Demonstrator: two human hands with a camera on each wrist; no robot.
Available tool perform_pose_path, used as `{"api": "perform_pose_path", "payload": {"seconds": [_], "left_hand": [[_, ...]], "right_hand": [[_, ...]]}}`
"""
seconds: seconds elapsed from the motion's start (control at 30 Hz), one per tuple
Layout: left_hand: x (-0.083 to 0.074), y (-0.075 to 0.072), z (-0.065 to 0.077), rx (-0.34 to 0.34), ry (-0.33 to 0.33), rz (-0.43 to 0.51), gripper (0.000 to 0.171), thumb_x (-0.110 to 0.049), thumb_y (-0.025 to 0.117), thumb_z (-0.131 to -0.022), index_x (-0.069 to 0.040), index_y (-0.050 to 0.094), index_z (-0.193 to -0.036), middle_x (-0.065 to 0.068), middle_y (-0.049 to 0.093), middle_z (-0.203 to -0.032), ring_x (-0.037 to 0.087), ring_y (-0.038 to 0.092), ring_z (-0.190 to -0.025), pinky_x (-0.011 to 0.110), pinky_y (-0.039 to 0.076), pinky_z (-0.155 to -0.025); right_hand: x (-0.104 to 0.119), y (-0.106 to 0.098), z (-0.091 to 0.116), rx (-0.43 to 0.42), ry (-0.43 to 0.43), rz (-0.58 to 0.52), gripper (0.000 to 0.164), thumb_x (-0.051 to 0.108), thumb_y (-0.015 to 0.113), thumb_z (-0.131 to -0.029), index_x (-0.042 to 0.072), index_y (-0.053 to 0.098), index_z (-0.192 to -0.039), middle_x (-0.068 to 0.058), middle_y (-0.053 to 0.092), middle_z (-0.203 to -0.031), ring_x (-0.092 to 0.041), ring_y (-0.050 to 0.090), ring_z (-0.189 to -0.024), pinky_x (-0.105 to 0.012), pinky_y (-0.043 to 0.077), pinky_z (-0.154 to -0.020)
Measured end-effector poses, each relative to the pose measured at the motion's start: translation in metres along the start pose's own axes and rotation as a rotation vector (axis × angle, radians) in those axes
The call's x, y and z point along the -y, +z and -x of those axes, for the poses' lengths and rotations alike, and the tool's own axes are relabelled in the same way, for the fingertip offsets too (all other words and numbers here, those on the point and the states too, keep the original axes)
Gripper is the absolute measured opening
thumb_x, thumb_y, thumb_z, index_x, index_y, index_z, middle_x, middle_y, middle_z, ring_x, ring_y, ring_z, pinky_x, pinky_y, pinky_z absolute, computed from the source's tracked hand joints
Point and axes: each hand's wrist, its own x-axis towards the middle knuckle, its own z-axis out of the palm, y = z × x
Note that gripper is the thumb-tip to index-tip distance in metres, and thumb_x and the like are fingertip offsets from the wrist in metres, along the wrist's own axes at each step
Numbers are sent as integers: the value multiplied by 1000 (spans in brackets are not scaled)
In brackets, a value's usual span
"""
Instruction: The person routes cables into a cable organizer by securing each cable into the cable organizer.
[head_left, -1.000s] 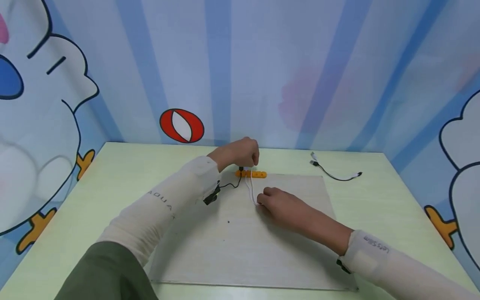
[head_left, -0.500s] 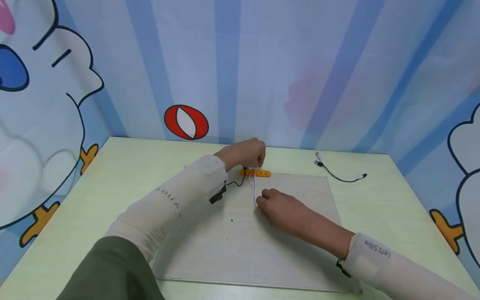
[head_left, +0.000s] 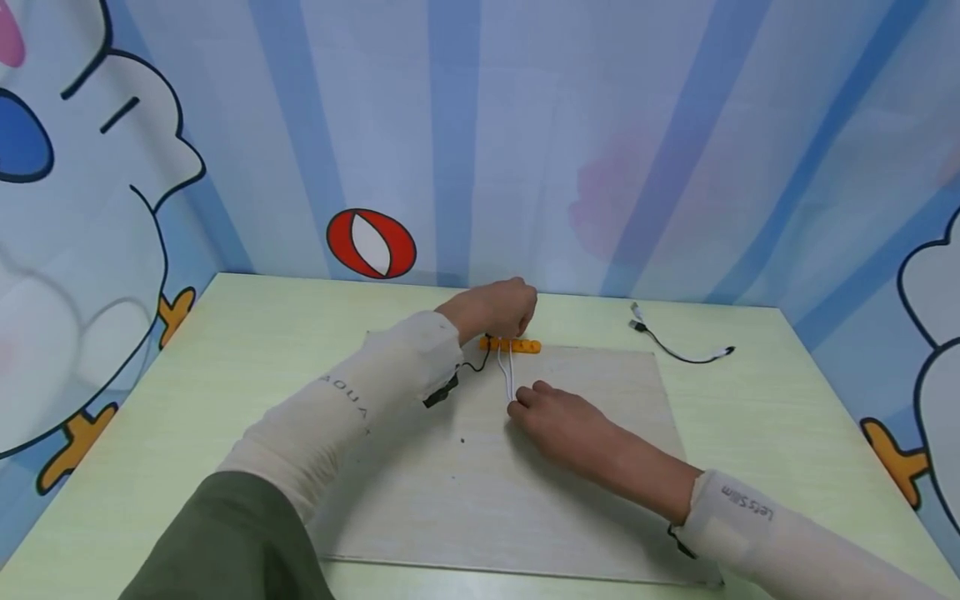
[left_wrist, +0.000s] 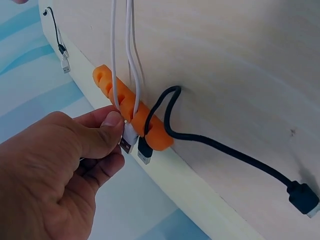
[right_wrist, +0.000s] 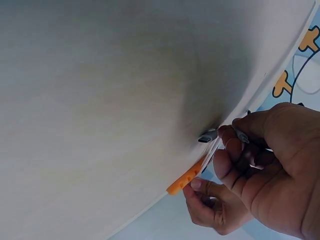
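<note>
In the left wrist view, an orange cable holder (left_wrist: 160, 137) with several slots lies at the edge of a pale board (head_left: 570, 525). My left hand (head_left: 495, 308) pinches the end of a white cable (left_wrist: 114, 50) against the holder, its plug mostly hidden by the fingers. Beside it, a white USB plug (left_wrist: 130, 136) and a black USB plug (left_wrist: 145, 150) stick out past the slots. My right hand (head_left: 558, 421), nearer the body, pinches the white cables' other ends. A grey connector (right_wrist: 208, 135) pokes out by its fingertips in the right wrist view.
A black cable (left_wrist: 225, 145) runs from the holder over the board to its free plug (left_wrist: 302, 197). At the table's back right lies another cable (head_left: 686, 358) with black and white ends. A printed backdrop (head_left: 525, 150) stands behind the table (head_left: 285, 317).
My left hand has shifted slightly right along the orange holder. The white cables, bowed a second ago, now run straighter between both hands. The head view has shifted a little.
</note>
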Motion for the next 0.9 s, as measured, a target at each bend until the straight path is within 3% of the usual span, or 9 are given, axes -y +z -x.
{"api": "perform_pose_path", "payload": {"seconds": [0.03,0.17,0.27,0.4,0.57,0.6,0.77,0.83,0.9], "left_hand": [[-1,0,-1,6,-7,-3,29,-1,66,-109,-9,80,-84,-1,56,-70,15,47,-65,27,40,-62],[-4,-2,-3,23,-32,-19,32,-3,64,-110,-11,71,-80,0,49,-71,16,41,-64,28,37,-61],[-6,-1,-5,26,-38,-38,32,-5,63,-112,-13,65,-81,1,49,-74,17,40,-66,28,36,-63],[-7,0,-7,27,-37,-54,32,-5,61,-113,-14,63,-82,0,48,-75,16,40,-68,27,36,-64],[-5,-4,-2,66,-40,-7,43,-2,60,-111,-13,66,-70,1,43,-65,17,32,-62,30,32,-62],[5,3,-11,69,-32,12,43,-4,62,-111,-14,70,-70,0,47,-65,16,34,-61,30,34,-61],[5,0,-8,94,-27,37,38,-3,65,-110,-12,76,-75,-1,45,-66,17,33,-62,31,34,-62],[-6,-7,4,94,-36,33,39,0,63,-111,-11,74,-75,0,38,-65,17,28,-62,30,32,-62],[-7,-7,5,91,-37,33,43,0,62,-112,-12,66,-70,-1,31,-66,16,23,-62,29,28,-61]], "right_hand": [[1,0,0,-3,-6,16,17,0,74,-103,7,76,-119,-7,72,-110,-22,61,-93,-38,59,-81],[21,-43,2,50,-6,87,17,-2,78,-102,6,78,-116,-8,74,-110,-23,62,-93,-34,60,-86],[28,-52,4,51,-19,162,16,0,81,-101,6,79,-115,-7,75,-110,-22,61,-92,-30,60,-85],[29,-51,5,43,-24,206,14,2,83,-100,7,79,-114,-7,74,-109,-21,60,-90,-29,60,-82],[32,-51,5,65,-23,207,14,2,84,-100,7,80,-112,-7,74,-106,-21,62,-89,-29,61,-81],[33,-52,5,68,-26,205,14,2,84,-99,7,80,-112,-7,74,-106,-20,62,-90,-29,62,-81],[37,-52,8,44,-46,215,13,2,86,-98,7,80,-109,-7,73,-103,-19,62,-88,-27,61,-79],[37,-52,9,39,-48,224,12,3,86,-98,7,80,-108,-6,73,-103,-19,62,-88,-27,61,-79],[38,-53,10,43,-46,228,12,3,86,-99,7,80,-108,-7,73,-103,-19,62,-88,-27,61,-78]]}}
